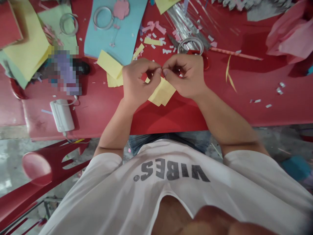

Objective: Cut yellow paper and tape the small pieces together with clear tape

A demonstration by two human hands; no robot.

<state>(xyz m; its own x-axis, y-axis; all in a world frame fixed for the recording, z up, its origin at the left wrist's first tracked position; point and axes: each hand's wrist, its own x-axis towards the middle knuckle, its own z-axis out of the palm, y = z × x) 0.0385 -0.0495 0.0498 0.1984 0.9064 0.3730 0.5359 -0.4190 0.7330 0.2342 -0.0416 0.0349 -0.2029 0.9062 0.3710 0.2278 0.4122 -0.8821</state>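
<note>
My left hand (140, 80) and my right hand (187, 75) meet over the red table, with thumb and forefinger of each pinched together. Their fingertips almost touch, and whatever lies between them is too small to make out. Just below the fingers are yellow paper pieces (162, 92), partly covered by my hands; I cannot tell if they touch the fingers. Beside my left hand lie a folded yellow paper strip (110, 63) and a fringed yellow piece (114, 80). Scissors with red handles (205, 62) lie partly hidden behind my right hand.
A tape roll (103, 18) rests on blue paper (91, 42), and another tape roll (193, 44) lies behind my right hand. A pink striped pencil (237, 54) is at right. A white power bank (62, 116) with a cable lies left, above a red chair (46, 166).
</note>
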